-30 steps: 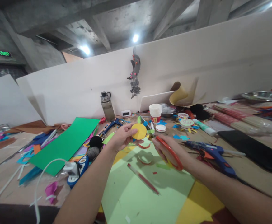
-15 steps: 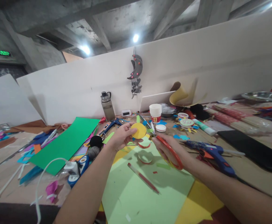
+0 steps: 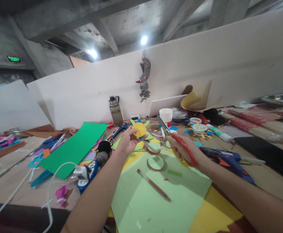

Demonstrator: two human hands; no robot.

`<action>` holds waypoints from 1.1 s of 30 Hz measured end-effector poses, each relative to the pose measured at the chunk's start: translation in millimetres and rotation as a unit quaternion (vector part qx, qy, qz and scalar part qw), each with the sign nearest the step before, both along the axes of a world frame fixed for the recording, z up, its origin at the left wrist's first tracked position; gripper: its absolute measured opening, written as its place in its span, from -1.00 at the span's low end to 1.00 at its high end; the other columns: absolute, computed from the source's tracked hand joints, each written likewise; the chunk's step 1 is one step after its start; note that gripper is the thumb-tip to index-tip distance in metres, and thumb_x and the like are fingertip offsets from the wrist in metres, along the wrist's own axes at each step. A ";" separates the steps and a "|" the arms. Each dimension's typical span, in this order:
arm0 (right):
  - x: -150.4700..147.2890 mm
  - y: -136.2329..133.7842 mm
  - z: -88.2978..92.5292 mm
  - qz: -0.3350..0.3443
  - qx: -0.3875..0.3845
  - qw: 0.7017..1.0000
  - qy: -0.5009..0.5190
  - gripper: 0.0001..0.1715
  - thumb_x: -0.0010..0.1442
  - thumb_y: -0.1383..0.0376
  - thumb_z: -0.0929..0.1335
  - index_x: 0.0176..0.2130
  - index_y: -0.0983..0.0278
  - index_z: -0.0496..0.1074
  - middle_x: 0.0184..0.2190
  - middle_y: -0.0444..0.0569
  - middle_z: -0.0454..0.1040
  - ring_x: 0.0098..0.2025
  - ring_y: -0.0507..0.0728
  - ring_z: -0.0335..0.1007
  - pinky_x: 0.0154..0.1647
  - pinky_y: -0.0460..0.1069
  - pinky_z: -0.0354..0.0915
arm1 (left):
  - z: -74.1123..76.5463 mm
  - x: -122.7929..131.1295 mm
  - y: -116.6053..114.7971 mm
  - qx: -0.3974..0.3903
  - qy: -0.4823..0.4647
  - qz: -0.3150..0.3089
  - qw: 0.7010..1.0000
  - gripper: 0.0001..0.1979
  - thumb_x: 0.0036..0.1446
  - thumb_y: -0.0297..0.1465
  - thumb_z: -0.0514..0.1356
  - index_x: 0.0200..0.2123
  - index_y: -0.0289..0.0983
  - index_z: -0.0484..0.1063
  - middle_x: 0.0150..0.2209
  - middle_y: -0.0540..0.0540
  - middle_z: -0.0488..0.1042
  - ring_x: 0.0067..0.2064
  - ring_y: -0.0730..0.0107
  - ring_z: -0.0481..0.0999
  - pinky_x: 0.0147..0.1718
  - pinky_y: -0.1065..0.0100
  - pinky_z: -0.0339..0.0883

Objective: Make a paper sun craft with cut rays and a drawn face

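Observation:
My left hand (image 3: 129, 139) pinches a round yellow paper disc (image 3: 139, 129) between thumb and fingers, above the paper scraps. Red-and-yellow handled scissors (image 3: 184, 149) are gripped in my right hand (image 3: 180, 147), their blades pointing up and away, apart from the disc. Below both hands lies a light green sheet (image 3: 156, 194). On that sheet rest a red pen (image 3: 154, 185), a pale green round piece with a red edge (image 3: 155, 162) and a similar one (image 3: 154, 148) just behind it. A yellow sheet (image 3: 216, 207) shows beneath the green one.
Left of my arm are a bright green sheet (image 3: 73, 150), a power strip (image 3: 87, 178) and a white cable (image 3: 50, 194). A blue glue gun (image 3: 231, 160) lies at the right. Further back stand a water bottle (image 3: 116, 111) and stacked white cups (image 3: 165, 116).
My left hand has shifted the disc slightly away from the scissors. The scissors have swung out to the right, blades now raised and clear of it. The view has turned slightly left.

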State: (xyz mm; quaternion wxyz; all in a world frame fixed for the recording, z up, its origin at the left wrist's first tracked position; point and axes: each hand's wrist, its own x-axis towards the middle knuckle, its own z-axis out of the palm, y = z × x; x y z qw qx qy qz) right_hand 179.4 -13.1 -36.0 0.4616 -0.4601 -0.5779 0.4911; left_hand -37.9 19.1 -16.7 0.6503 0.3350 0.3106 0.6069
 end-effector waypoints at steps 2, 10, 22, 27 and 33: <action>0.2 1.9 -3.4 0.002 -0.001 1.000 -0.013 -0.59 0.07 -0.03 0.32 -0.43 0.20 0.14 -0.72 -0.32 0.12 -0.79 -0.11 -0.02 -0.83 -0.19 -0.03 | -1.0 1.0 0.8 -0.008 -0.004 0.014 1.000 -0.81 -0.03 -0.55 0.20 -0.28 -0.31 0.36 -0.30 -0.07 0.54 -0.28 0.41 0.52 -0.15 0.19 0.45; 2.7 15.8 -20.4 0.013 0.003 1.000 -0.004 -0.64 0.05 0.02 0.35 -0.42 0.20 0.17 -0.71 -0.31 0.17 -0.77 -0.08 0.07 -0.83 -0.18 0.03 | -6.1 2.0 5.3 -0.011 0.066 0.106 0.992 -0.77 -0.13 -0.54 0.29 -0.34 -0.29 0.36 -0.38 -0.02 0.50 -0.42 0.52 0.46 -0.54 0.51 0.24; 1.3 18.5 -24.8 -0.009 0.040 0.999 -0.030 -0.66 0.03 0.03 0.35 -0.41 0.19 0.20 -0.74 -0.32 0.15 -0.79 -0.07 0.07 -0.83 -0.18 0.02 | -13.5 -6.5 16.0 -0.031 0.072 0.149 0.986 -0.82 -0.04 -0.61 0.26 -0.35 -0.34 0.34 -0.43 -0.06 0.50 -0.48 0.54 0.46 -0.52 0.52 0.29; 5.5 30.0 -37.6 -0.014 0.048 0.996 -0.077 -0.67 0.05 0.02 0.34 -0.39 0.20 0.24 -0.70 -0.28 0.22 -0.75 -0.04 0.15 -0.80 -0.16 0.07 | -15.7 -10.6 17.7 -0.056 0.099 0.149 0.982 -0.80 -0.06 -0.62 0.27 -0.36 -0.34 0.33 -0.42 -0.09 0.52 -0.47 0.50 0.49 -0.49 0.48 0.35; 11.0 35.8 -38.9 -0.009 0.020 0.989 -0.150 -0.63 0.08 -0.01 0.32 -0.32 0.25 0.37 -0.68 -0.20 0.30 -0.71 -0.01 0.24 -0.72 -0.13 0.16 | -20.4 -14.7 18.1 -0.068 0.138 0.144 0.978 -0.81 -0.07 -0.61 0.29 -0.38 -0.33 0.34 -0.46 -0.06 0.50 -0.55 0.56 0.43 -0.52 0.49 0.36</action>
